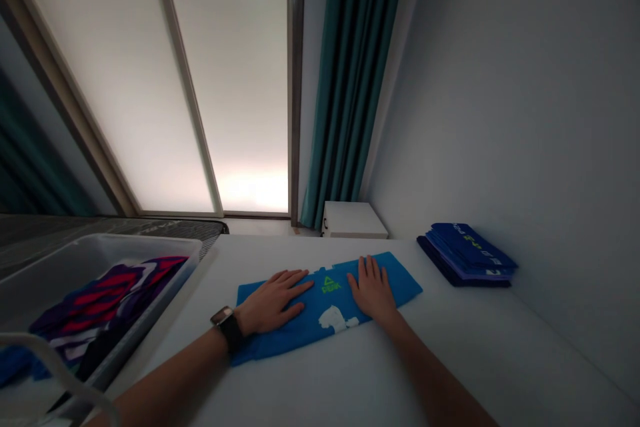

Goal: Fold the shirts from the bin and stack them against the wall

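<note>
A light blue folded garment (327,310) with a green logo and a white print lies on the white table (350,380). My left hand (273,300), with a dark watch on its wrist, lies flat on the garment's left part, fingers stretched out. My right hand (371,288) lies flat on its right part, fingers together and extended. Neither hand grips anything.
A stack of folded dark blue garments (467,255) sits at the table's right by the wall. A grey bin (75,267) on the left holds purple, red and white clothes (100,303). Behind are a small white cabinet (353,219), teal curtains (350,80) and a frosted window.
</note>
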`<state>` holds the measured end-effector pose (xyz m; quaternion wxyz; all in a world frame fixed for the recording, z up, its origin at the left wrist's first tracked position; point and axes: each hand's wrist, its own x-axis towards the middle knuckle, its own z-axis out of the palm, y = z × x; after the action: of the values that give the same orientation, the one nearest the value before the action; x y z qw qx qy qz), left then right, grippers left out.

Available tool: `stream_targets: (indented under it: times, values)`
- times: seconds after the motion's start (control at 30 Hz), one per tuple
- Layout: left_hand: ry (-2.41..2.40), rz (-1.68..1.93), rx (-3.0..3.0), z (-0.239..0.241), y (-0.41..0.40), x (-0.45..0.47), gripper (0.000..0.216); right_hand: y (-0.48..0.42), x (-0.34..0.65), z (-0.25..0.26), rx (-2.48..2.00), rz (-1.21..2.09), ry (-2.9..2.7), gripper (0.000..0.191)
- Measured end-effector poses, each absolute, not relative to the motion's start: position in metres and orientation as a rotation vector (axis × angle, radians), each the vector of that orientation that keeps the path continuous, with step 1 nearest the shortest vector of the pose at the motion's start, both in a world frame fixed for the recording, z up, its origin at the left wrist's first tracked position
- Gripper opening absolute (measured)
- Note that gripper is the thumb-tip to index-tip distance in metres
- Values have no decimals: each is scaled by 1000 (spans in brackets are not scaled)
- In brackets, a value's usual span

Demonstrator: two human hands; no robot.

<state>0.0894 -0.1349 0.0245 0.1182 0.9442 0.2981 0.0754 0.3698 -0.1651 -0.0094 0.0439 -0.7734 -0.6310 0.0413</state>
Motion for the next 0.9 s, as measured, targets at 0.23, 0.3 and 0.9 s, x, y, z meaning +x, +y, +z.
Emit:
stream_targets:
  times: [0.23,0.3,0.9]
  values:
    - [1116,300,2716,7,-186,89,53,-154,375,-4,-2149,164,-2221,75]
    - [1158,339,2726,2,-195,88,54,-148,376,-2,-2059,169,-2312,73]
    - [643,224,2774,30,-172,101,58,-139,335,-17,-2220,32,-2014,72]
